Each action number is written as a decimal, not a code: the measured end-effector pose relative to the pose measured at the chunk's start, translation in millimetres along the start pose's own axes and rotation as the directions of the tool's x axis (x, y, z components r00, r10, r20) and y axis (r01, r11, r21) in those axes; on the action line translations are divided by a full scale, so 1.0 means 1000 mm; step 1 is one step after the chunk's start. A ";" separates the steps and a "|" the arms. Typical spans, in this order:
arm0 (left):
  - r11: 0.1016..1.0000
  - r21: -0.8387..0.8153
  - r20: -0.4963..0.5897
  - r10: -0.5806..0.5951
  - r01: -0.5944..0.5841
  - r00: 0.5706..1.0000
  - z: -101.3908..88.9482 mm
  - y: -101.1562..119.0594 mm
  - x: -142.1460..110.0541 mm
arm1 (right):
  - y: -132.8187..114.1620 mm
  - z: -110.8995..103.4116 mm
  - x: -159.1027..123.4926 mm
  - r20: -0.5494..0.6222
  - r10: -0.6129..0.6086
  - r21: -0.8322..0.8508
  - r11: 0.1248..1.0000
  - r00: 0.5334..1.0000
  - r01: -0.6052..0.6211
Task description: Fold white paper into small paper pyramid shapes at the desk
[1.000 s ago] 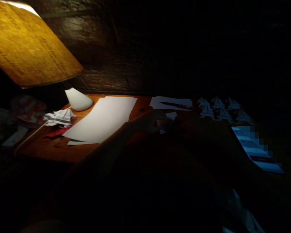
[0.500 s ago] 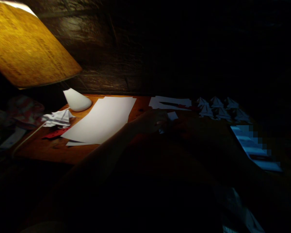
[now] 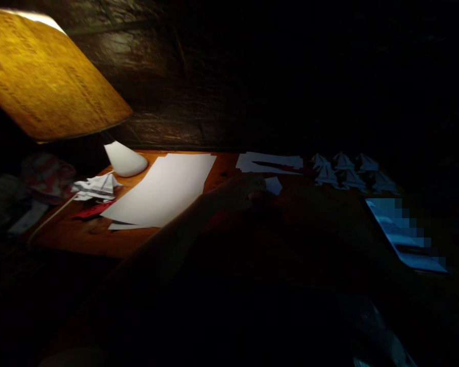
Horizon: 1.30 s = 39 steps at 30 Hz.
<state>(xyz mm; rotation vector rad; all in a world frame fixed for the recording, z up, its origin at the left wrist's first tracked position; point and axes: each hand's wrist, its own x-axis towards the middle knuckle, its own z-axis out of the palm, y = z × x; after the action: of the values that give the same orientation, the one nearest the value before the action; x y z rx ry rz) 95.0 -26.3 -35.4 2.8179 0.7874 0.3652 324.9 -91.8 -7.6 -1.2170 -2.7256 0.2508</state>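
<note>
A small piece of folded white paper (image 3: 273, 185) shows between my two hands, over the middle of the wooden table (image 3: 137, 239). My left hand (image 3: 248, 188) is closed on its left side, with the fingers curled against it. Deep shadow covers my right hand (image 3: 290, 204), which is at the paper's right side; its fingers are barely visible. Several folded white paper figures (image 3: 351, 177) stand in two rows to the right of my hands. Behind my hands, a dark-bladed knife (image 3: 271, 165) with a red handle lies on a few white paper sheets (image 3: 245, 160).
Large white paper sheets (image 3: 168, 188) lie at the left. Beyond them are a crumpled printed paper (image 3: 95, 187), a red object (image 3: 94, 209) and a lamp with a white base (image 3: 124, 159) and yellow shade (image 3: 53, 81). A lit phone-like screen (image 3: 401, 234) lies at the right.
My hands have drawn closer together around the small paper, and its lower part is now hidden. The view has shifted slightly; the other things stay where they were.
</note>
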 end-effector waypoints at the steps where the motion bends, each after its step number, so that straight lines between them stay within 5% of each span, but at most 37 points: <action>1: 1.000 -0.003 0.004 0.009 -0.009 1.000 0.000 -0.001 -0.001 | 0.001 0.000 -0.001 0.001 -0.015 -0.007 1.000 1.000 0.015; 9: 0.998 -0.053 -0.009 0.036 -0.036 0.999 0.001 -0.007 -0.003 | -0.001 -0.007 -0.003 0.098 -0.025 -0.182 0.982 0.995 0.042; 15: 1.000 -0.025 0.016 0.016 -0.016 1.000 0.000 -0.005 -0.003 | -0.002 -0.013 -0.003 0.120 0.012 -0.139 0.990 0.993 0.005; 28: 0.992 -0.090 0.004 0.091 -0.090 0.996 -0.004 -0.007 -0.005 | 0.001 0.004 0.004 -0.065 -0.009 -0.099 0.995 0.998 0.002; 39: 0.992 -0.107 -0.013 0.065 -0.066 0.998 -0.002 -0.009 -0.009 | 0.004 0.011 0.006 -0.037 0.020 -0.059 0.998 0.999 -0.022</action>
<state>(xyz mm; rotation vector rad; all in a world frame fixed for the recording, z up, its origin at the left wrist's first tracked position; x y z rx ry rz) 83.2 -23.4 -37.0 2.7478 0.6578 0.4186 321.3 -85.5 -19.1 -1.2540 -2.7091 0.1496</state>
